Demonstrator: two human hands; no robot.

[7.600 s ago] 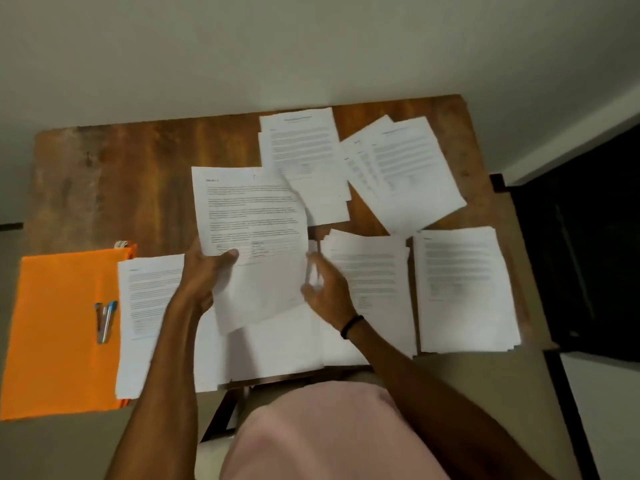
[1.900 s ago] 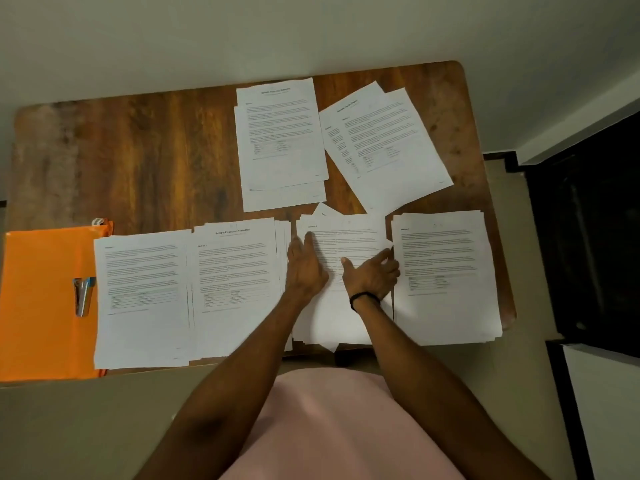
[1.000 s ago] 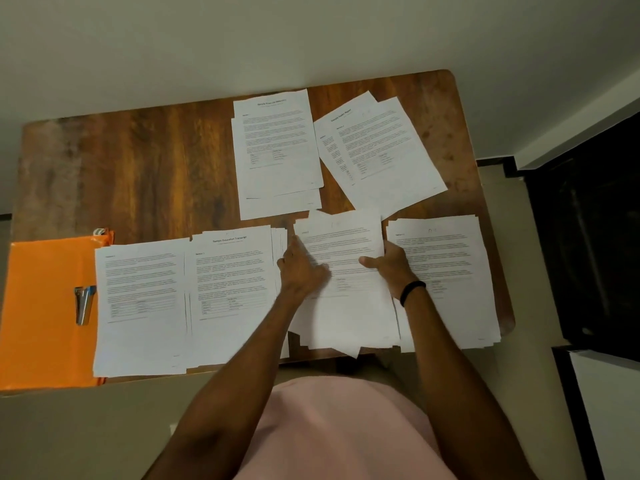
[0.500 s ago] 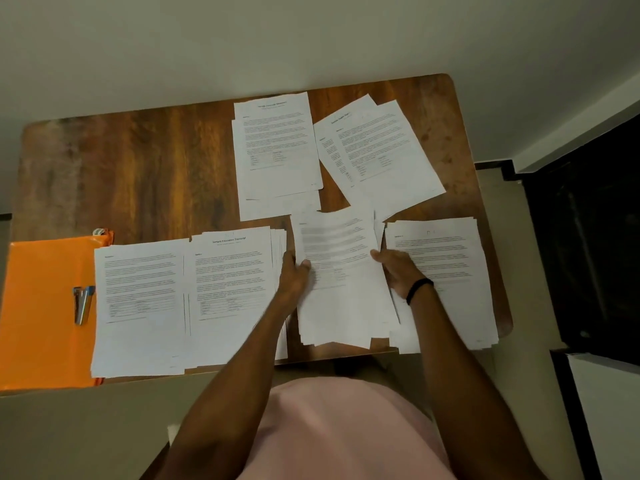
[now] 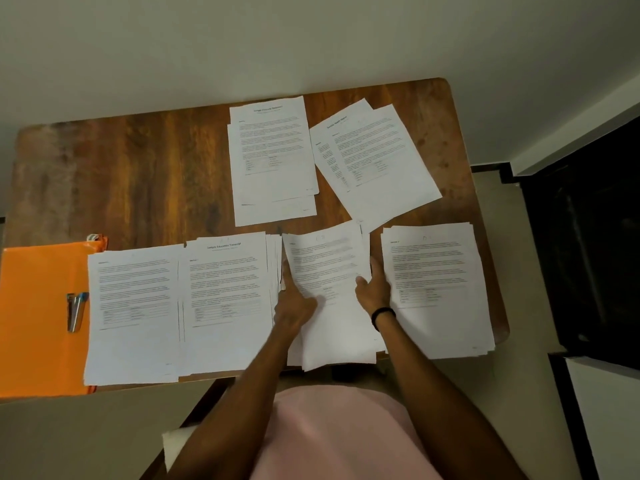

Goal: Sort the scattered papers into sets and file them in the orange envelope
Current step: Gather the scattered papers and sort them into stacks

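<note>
Middle stack (image 5: pixel 329 292) at near edge of table (image 5: pixel 138 174), now squared: corners that fanned out 2 s ago pulled in. Left hand (image 5: pixel 294 306) flat, fingers together against stack's left edge; right hand (image 5: pixel 375 289) pinching right edge, thumb on top. 6 piles laid out, sorting likely near done. Envelope (image 5: pixel 38 306) at near-left corner, pens (image 5: pixel 75 311) on it, nothing filed yet.
</note>
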